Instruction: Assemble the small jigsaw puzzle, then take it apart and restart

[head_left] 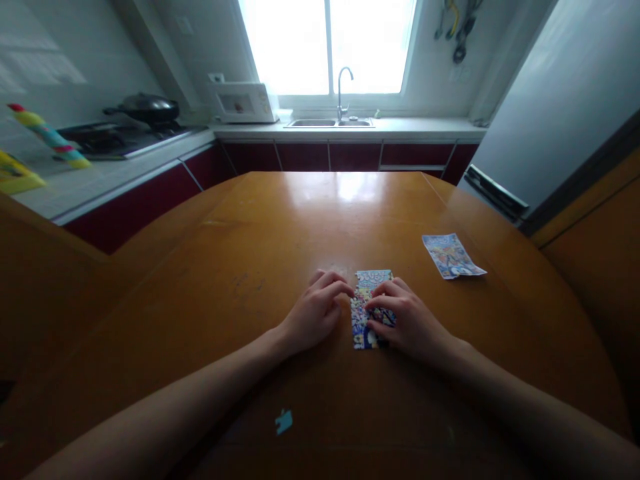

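Observation:
A partly joined jigsaw puzzle [360,317] with a colourful printed picture lies flat on the wooden table, its left edge uneven. My left hand [320,310] rests just left of it, fingers loosely bent and apart, the index fingertip touching the puzzle's left edge. Over the puzzle's right side lies my right hand [405,317], fingers spread, their tips on the pieces; it hides part of the picture. One loose light-blue puzzle piece [283,422] sits nearer to me, below my left hand. To the right is a creased picture sheet [454,256] with similar colours.
The round-edged wooden table [225,267] fills the foreground. Beyond it stand a counter with a sink [313,123], a white microwave [245,102] and a stove with a dark lidded pan [145,108]. A grey fridge [555,100] stands at the right.

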The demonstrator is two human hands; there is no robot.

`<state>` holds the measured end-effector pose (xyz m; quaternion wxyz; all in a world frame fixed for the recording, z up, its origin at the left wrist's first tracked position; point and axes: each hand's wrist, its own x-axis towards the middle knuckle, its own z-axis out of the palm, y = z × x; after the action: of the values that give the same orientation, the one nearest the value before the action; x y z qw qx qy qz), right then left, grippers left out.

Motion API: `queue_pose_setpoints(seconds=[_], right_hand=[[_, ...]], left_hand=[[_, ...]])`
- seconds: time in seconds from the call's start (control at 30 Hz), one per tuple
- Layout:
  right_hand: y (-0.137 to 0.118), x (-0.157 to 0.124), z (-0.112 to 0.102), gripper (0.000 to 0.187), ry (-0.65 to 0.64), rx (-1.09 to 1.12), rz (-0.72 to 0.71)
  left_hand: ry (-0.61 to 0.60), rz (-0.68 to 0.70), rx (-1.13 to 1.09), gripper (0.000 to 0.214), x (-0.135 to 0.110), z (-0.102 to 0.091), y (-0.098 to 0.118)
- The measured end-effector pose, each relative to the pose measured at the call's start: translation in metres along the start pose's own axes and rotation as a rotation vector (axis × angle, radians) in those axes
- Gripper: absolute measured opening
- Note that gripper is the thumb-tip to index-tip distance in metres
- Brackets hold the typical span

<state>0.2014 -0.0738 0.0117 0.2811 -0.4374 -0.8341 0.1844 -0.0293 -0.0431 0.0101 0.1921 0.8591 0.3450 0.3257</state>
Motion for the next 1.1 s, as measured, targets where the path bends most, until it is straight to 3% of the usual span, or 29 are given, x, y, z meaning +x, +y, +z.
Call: queue_pose_setpoints(seconds=[0.33,1.1], right_hand=[[0.005,0.007,0.010,0.012,0.103,0.004,0.081],[0.022,0.050,0.017,0.010,0.120,-0.083,0.109]], left_hand=[[0.049,-0.031,-0.005,0.033,0.000,0.003,-0.002],[0.060,-0.100,0.030,0.024,-0.001,0.006,-0.002]])
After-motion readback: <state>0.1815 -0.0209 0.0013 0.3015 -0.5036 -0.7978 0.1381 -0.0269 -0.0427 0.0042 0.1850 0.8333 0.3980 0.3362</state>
